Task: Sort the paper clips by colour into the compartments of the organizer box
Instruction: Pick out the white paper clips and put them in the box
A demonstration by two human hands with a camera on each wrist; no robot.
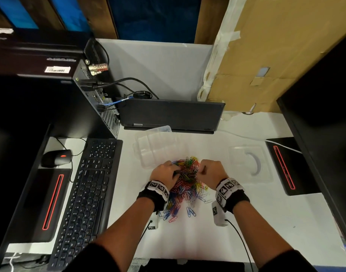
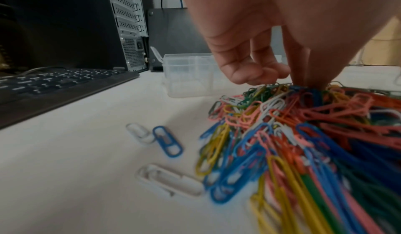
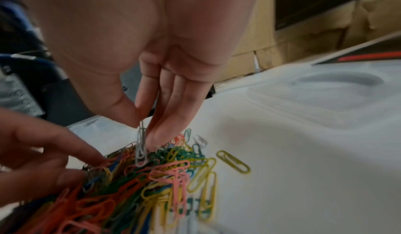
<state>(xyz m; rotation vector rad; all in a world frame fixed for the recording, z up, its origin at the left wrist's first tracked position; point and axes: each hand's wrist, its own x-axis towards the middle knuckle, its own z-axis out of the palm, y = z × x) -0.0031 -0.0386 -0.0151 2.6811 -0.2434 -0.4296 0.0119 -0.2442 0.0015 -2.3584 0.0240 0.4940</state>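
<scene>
A heap of mixed-colour paper clips point(image 1: 186, 181) lies on the white table in front of the clear organizer box point(image 1: 154, 146), whose compartments look empty. My right hand point(image 3: 143, 126) pinches one grey-white paper clip point(image 3: 141, 146) between thumb and forefinger, its lower end still among the heap point(image 3: 134, 182). My left hand point(image 1: 175, 172) lies on the heap's left side, with fingertips point(image 3: 95, 159) touching the clips. In the left wrist view one finger point(image 2: 303, 69) pokes straight down into the heap point(image 2: 293, 134) while the outer fingers curl loosely above it.
The box's clear lid point(image 1: 248, 161) lies right of the heap. A keyboard point(image 1: 89, 193) and computer tower stand left, a dark laptop point(image 1: 172, 114) behind the box. Stray clips lie loose: a blue one point(image 2: 167, 141), white ones point(image 2: 171, 181), a yellow one point(image 3: 233, 161).
</scene>
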